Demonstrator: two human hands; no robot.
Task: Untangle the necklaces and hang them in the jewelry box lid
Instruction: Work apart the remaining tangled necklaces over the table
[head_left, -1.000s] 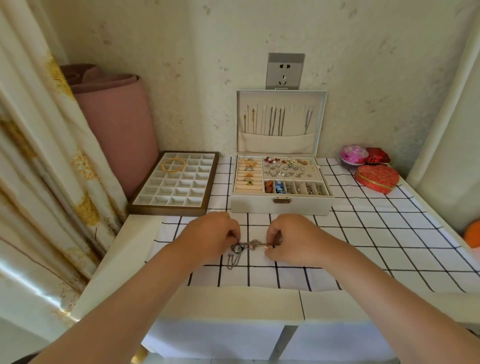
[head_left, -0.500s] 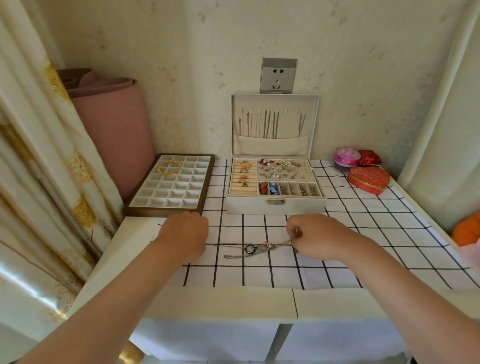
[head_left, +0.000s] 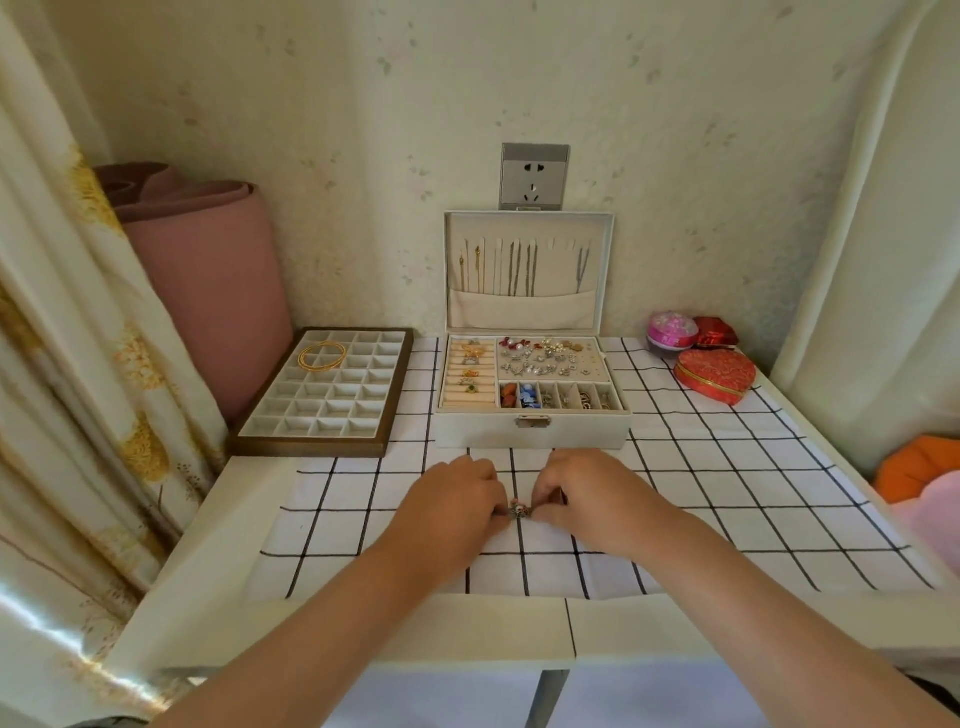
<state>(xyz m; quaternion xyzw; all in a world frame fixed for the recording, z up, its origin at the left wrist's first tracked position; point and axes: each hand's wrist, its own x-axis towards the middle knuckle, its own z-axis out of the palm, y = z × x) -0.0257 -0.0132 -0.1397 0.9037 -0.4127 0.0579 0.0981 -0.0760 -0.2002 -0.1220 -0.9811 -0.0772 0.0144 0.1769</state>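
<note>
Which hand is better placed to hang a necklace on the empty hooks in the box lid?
Probably the right. Both hands pinch the tangled necklaces, but the right hand sits below the empty hooks in the lid, right of centre; the left hand would have to cross over.

Matt checked cloth (head_left: 727, 467) on the table; metal chains (head_left: 519, 267) in a padded fabric-lined lid (head_left: 605, 270)

no readable text, labels, brands or numbers anywhere, none on boxes, tray or wall socket
</note>
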